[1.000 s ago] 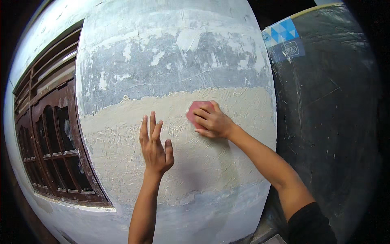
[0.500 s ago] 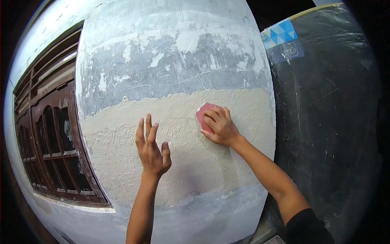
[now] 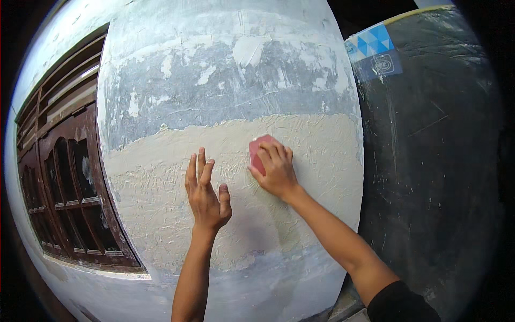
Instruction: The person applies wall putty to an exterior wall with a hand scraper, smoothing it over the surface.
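My right hand [image 3: 277, 170] grips a flat pink pad [image 3: 259, 152] with cut corners, held against the wall. It could be a spreader or a sanding piece; its exact kind does not show. Cream, rough-textured filler [image 3: 161, 198] covers a broad band of the wall under both hands. To the left of the pad, my left hand [image 3: 207, 196] is raised in front of this band with its fingers apart and nothing in it. Whether its fingertips touch the wall I cannot tell.
Above the cream band the wall [image 3: 188, 91] is grey with white patches. A brown wooden window [image 3: 70, 177] with slats and panes is set in the wall at left. At right stands a large dark panel [image 3: 424, 161] bearing a blue-and-white sticker [image 3: 371, 44].
My right hand has slid the pink pad a little to the left along the wall. My left hand has shifted slightly right, so the two are closer together.
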Demonstrator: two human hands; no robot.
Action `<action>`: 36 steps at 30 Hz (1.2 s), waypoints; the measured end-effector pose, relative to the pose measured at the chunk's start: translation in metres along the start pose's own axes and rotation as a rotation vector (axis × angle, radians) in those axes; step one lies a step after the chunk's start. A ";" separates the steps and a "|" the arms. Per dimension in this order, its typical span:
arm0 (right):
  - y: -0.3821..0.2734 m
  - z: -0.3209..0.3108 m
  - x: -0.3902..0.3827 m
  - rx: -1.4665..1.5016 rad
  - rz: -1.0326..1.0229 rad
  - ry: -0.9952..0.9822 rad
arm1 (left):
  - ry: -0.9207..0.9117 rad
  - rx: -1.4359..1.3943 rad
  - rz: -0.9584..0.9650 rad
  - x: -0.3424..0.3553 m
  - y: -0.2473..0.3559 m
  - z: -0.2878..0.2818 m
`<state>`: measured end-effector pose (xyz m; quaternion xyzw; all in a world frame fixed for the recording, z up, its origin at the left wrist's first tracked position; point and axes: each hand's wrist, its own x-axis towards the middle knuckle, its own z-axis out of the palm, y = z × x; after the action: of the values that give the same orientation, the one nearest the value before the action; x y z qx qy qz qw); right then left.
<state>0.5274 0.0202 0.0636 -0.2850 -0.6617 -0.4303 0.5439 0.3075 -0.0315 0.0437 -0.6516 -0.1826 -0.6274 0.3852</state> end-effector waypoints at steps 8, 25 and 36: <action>-0.018 0.006 0.023 -0.010 0.070 0.188 | 0.025 0.014 0.004 -0.006 -0.013 -0.007; -0.041 0.002 -0.031 0.015 0.061 0.045 | -0.010 -0.002 -0.010 -0.017 -0.012 -0.018; -0.024 0.001 -0.029 -0.040 0.026 0.042 | 0.001 -0.022 -0.023 -0.019 -0.009 -0.015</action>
<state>0.5138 0.0129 0.0297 -0.2953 -0.6378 -0.4422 0.5572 0.2878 -0.0321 0.0264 -0.6534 -0.1829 -0.6342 0.3707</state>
